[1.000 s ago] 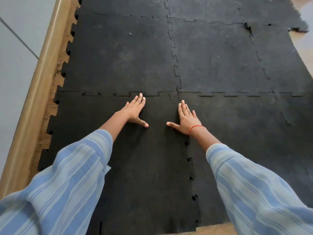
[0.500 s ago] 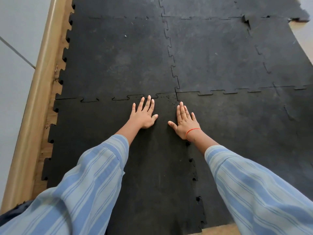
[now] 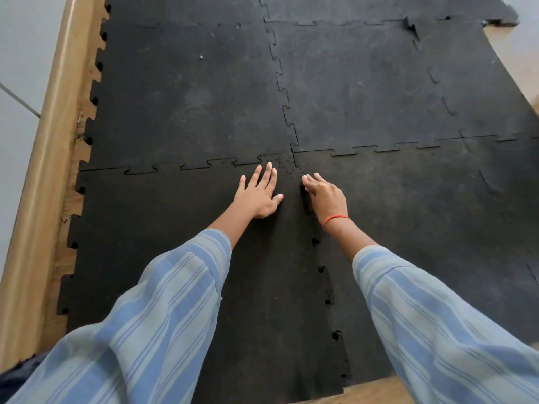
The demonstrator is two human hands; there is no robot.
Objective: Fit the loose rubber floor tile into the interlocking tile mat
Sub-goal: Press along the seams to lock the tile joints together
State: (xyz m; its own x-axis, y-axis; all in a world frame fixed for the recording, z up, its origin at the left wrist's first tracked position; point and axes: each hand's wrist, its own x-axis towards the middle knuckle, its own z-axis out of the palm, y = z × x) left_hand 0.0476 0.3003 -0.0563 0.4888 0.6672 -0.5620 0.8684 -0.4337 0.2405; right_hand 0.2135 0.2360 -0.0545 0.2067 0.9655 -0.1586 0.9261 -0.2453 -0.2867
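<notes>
Seating step: left hand [image 3: 258, 196] flat, fingers spread, on loose tile [image 3: 186, 246]; right hand [image 3: 325, 195] curled at its unlocked rt edge, holding nothing; next, press tabs into mat [image 3: 393, 228].

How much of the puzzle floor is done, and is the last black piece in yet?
Nearly. The loose tile lies in its spot, and its far edge looks locked into the mat. In hand: the left hand presses flat on it while the right hand works the side seam. Left: that seam still shows open notches and needs pressing down.
</notes>
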